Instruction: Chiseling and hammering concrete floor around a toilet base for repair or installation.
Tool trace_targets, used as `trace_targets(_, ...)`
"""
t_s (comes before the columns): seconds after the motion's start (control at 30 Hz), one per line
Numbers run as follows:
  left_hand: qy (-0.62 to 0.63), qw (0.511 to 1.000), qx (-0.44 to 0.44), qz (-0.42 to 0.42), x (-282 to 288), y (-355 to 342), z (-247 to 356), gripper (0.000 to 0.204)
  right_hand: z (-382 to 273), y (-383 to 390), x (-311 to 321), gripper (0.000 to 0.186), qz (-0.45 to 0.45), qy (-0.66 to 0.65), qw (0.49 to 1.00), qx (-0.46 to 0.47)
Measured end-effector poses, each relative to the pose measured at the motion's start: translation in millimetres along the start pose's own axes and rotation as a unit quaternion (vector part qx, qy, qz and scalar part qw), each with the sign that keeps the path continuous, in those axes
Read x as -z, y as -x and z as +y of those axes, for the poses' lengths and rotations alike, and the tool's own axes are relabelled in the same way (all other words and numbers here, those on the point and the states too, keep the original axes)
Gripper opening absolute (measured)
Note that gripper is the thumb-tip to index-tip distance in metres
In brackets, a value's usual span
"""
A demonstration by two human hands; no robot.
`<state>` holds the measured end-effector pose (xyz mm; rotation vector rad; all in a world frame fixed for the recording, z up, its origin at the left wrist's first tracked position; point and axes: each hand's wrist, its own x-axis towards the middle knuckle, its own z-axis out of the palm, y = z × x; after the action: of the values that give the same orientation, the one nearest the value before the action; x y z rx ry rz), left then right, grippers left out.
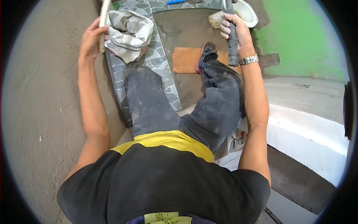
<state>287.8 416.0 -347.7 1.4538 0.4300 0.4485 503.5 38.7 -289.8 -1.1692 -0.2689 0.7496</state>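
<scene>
While the right hand (242, 33) is wrapped around a black handle (232, 46) running lengthwise up the view, the left hand (90, 40) clasps a pale stick (104, 18) roughly parallel, well apart.

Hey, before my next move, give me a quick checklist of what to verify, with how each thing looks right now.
1. Left hand has a firm-looking grip on the pale bar: ok, closed round it.
2. Right hand has a firm-looking grip on the black handle: ok, closed round it.
3. Far ends of bar and handle: cannot tell, they run out of the picture's top.
4. Right shoe on the board: ok, it appears set there.
5. Bar clear of the sack: cannot tell, they overlap in view.
</scene>
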Motion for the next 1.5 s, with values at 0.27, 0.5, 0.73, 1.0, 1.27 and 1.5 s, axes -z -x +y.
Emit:
trace_targets(0.27, -0.098, 0.925, 0.262, -0.257, -172, -21, -191, 0.039, 60, 12, 52, 0.011, 0.136, 0.070, 0.987, -0.047)
trace_targets(0.5, -0.306, 0.919, 0.185, -0.169, -202, -62, -365, 0.035, 63, -7, 30, 0.010, 0.085, -0.090, 0.991, -0.041)
trace_targets(0.73, -0.234, 0.913, 0.266, -0.204, -207, -49, -377, 0.031, 57, 5, -11, 0.004, 0.048, -0.139, 0.984, -0.099)
trace_targets(1.0, -0.265, 0.922, 0.218, -0.179, -200, -30, -352, 0.032, 51, 16, -40, 0.005, 0.049, -0.068, 0.992, -0.092)
trace_targets(1.27, -0.186, 0.942, 0.213, -0.181, -183, -21, -346, 0.036, 41, 16, -21, 0.005, 0.090, -0.036, 0.995, -0.039)
trace_targets(1.5, 0.099, 0.985, 0.136, -0.046, -184, 5, -228, 0.020, 45, 14, 9, 0.010, 0.037, -0.086, 0.996, 0.012)
